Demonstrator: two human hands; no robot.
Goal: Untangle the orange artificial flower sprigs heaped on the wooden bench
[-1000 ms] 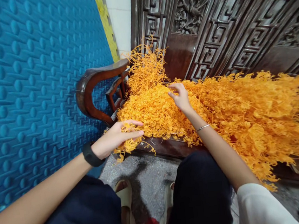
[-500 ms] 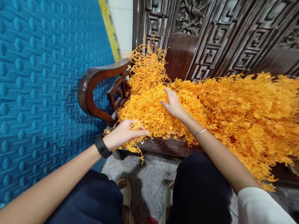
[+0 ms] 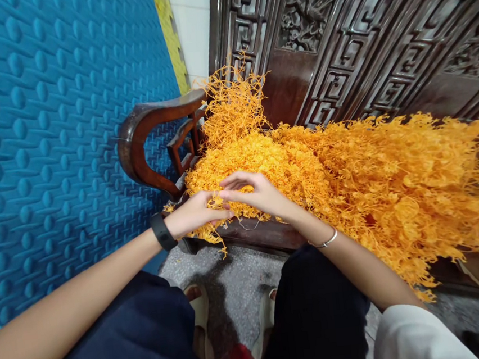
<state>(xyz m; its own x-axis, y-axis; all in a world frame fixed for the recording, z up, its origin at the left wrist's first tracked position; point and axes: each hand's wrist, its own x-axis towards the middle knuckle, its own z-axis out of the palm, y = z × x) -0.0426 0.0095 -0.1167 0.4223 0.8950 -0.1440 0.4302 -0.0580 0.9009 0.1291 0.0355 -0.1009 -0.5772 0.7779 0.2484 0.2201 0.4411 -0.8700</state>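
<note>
Your left hand [image 3: 192, 213] curls loosely round orange sprigs [image 3: 209, 234]; your right hand [image 3: 263, 195], partly curled, just beside it, hold cannot be told; orange pile [image 3: 254, 151] beyond.

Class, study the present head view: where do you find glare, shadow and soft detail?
Head view, top: glare glints off the carved wooden panel; head view, bottom: a dark shadow lies on the grey floor between the sandals; head view, right: the orange strands look soft and smeared toward the edge.

Shows studded blue matting [image 3: 49, 136] at left, a yellow strip [image 3: 171, 36], white tiles [image 3: 193, 31], carved dark-wood backrest [image 3: 293, 75], curved armrest [image 3: 129, 153], speckled grey floor [image 3: 250, 266] below.
</note>
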